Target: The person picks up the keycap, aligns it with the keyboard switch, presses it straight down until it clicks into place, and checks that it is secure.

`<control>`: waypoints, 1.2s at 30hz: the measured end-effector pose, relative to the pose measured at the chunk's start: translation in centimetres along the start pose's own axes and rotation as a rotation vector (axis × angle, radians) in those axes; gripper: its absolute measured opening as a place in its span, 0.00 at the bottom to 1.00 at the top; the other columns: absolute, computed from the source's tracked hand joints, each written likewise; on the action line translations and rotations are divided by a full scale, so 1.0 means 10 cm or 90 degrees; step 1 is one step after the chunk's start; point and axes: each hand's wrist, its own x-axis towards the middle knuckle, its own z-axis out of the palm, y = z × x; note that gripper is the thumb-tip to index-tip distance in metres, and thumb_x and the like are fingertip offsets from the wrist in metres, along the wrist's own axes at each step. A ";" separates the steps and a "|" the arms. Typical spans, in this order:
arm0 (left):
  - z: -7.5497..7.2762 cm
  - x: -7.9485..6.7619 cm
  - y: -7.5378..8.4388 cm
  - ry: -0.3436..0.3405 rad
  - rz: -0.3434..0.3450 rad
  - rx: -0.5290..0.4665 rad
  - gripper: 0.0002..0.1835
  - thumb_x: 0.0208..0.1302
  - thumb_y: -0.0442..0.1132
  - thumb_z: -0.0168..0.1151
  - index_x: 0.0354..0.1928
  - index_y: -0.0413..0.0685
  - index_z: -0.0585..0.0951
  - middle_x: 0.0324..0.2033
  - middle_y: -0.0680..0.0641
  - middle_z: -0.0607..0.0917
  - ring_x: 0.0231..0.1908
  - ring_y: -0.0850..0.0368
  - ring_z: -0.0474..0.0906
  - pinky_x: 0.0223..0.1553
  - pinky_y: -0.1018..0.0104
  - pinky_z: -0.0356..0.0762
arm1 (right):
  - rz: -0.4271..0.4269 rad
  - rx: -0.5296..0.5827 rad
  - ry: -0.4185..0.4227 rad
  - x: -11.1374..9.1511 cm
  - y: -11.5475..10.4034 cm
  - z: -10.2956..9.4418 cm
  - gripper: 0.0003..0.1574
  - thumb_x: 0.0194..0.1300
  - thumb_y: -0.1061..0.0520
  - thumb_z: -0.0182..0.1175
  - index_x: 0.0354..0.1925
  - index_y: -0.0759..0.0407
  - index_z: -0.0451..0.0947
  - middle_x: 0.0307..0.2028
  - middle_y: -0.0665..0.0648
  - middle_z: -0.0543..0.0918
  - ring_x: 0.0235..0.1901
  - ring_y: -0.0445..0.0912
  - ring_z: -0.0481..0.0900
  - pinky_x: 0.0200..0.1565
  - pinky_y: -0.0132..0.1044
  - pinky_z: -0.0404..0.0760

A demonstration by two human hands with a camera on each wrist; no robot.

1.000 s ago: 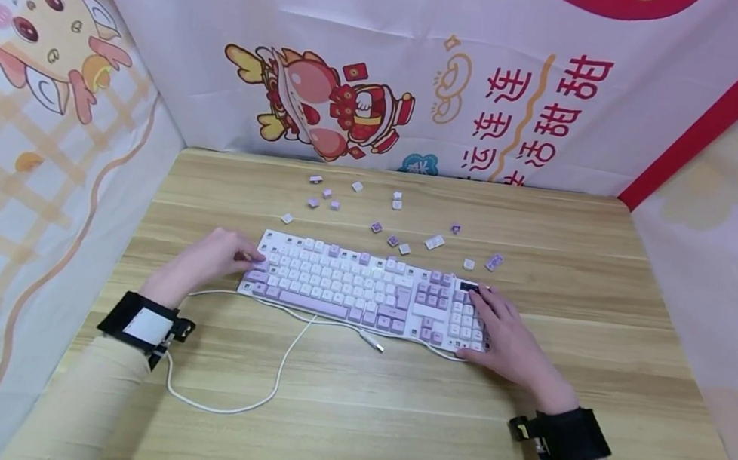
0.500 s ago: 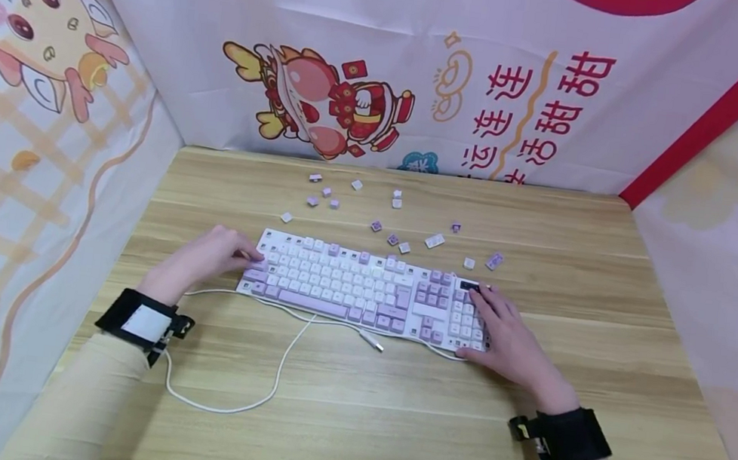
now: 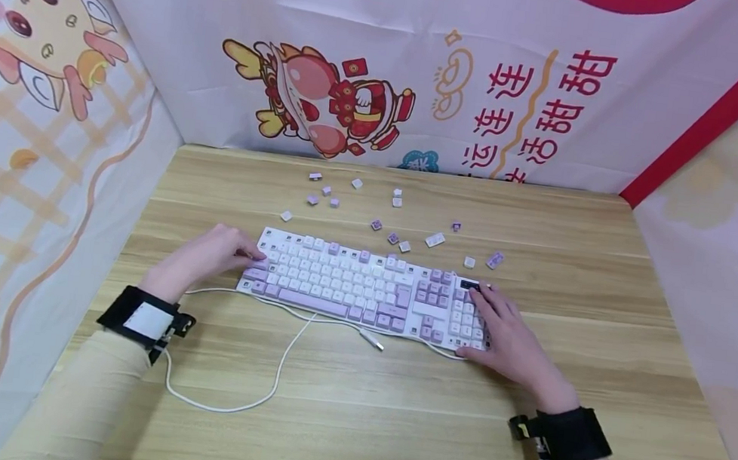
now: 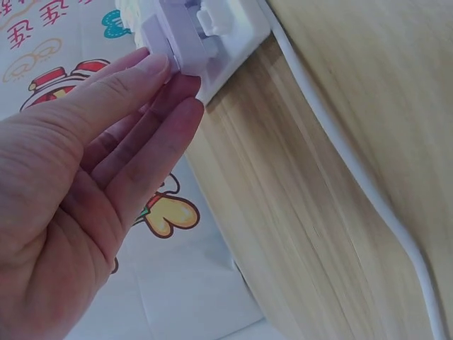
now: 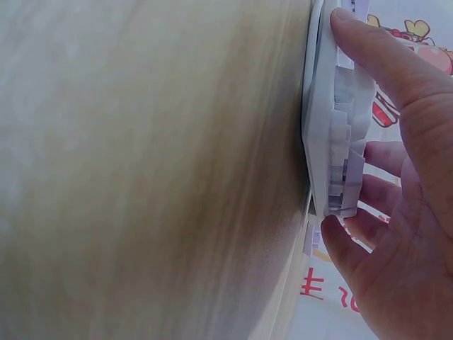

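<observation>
A white and lavender keyboard [image 3: 336, 281] lies flat on the wooden table in the head view, with several bare key sockets among its keys. At its left end my left hand [image 3: 212, 252] pinches a lavender keycap [image 4: 178, 34] at the edge between thumb and fingertips, as the left wrist view shows. My right hand [image 3: 508, 341] spans the keyboard's right end. Its thumb [image 5: 361, 35] lies at the front edge, while a finger [image 5: 343, 244] reaches the back edge and others rest over the number keys.
Loose white and lavender keycaps [image 3: 435, 240] are scattered behind the keyboard. A white cable [image 3: 232, 409] runs along its front and loops onto the table, its USB plug [image 3: 372, 339] just in front. Printed cloth walls [image 3: 367, 2] stand at the back and sides.
</observation>
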 end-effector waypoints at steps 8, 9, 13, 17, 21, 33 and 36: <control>-0.03 0.05 -0.03 -0.025 -0.005 -0.014 0.11 0.62 0.30 0.67 0.45 0.49 0.89 0.47 0.40 0.89 0.51 0.41 0.84 0.55 0.45 0.81 | 0.001 -0.001 -0.002 0.00 0.00 -0.01 0.68 0.51 0.36 0.75 0.77 0.62 0.52 0.77 0.67 0.54 0.76 0.66 0.51 0.71 0.63 0.62; -0.03 0.05 -0.04 -0.027 -0.002 -0.015 0.11 0.62 0.30 0.67 0.45 0.49 0.89 0.47 0.40 0.89 0.51 0.41 0.84 0.55 0.45 0.81 | 0.001 -0.002 -0.002 0.00 0.00 -0.01 0.68 0.51 0.36 0.75 0.77 0.62 0.52 0.77 0.67 0.53 0.76 0.66 0.51 0.71 0.63 0.62; -0.03 0.06 -0.04 -0.029 -0.006 -0.020 0.11 0.62 0.30 0.67 0.45 0.49 0.89 0.47 0.41 0.89 0.51 0.42 0.84 0.54 0.46 0.81 | 0.000 0.001 0.001 0.00 0.01 0.00 0.69 0.51 0.36 0.75 0.77 0.61 0.52 0.77 0.67 0.53 0.76 0.66 0.50 0.71 0.63 0.63; -0.03 0.08 -0.03 -0.031 -0.015 -0.010 0.11 0.61 0.31 0.68 0.44 0.49 0.89 0.46 0.41 0.89 0.48 0.45 0.84 0.51 0.49 0.82 | -0.001 0.000 0.003 0.00 0.01 0.00 0.69 0.50 0.35 0.75 0.77 0.61 0.53 0.77 0.67 0.54 0.76 0.66 0.51 0.71 0.63 0.63; -0.04 0.08 -0.02 -0.035 -0.016 -0.001 0.10 0.60 0.32 0.69 0.44 0.48 0.89 0.46 0.41 0.89 0.46 0.48 0.84 0.47 0.51 0.82 | 0.002 -0.003 -0.002 0.00 0.02 0.00 0.69 0.51 0.34 0.74 0.77 0.60 0.52 0.77 0.67 0.54 0.76 0.65 0.51 0.71 0.63 0.63; -0.03 0.05 -0.10 -0.023 0.010 0.001 0.10 0.60 0.34 0.69 0.44 0.47 0.89 0.46 0.39 0.89 0.48 0.42 0.85 0.51 0.46 0.82 | -0.004 0.002 0.014 0.00 0.01 0.01 0.68 0.50 0.35 0.75 0.76 0.62 0.54 0.76 0.68 0.55 0.75 0.67 0.52 0.69 0.64 0.65; -0.03 0.05 -0.11 -0.028 0.001 -0.006 0.10 0.61 0.33 0.69 0.44 0.48 0.89 0.46 0.40 0.89 0.49 0.42 0.85 0.52 0.46 0.82 | 0.005 0.003 0.003 0.00 0.00 0.00 0.68 0.50 0.36 0.75 0.77 0.61 0.53 0.77 0.67 0.54 0.76 0.66 0.51 0.70 0.63 0.64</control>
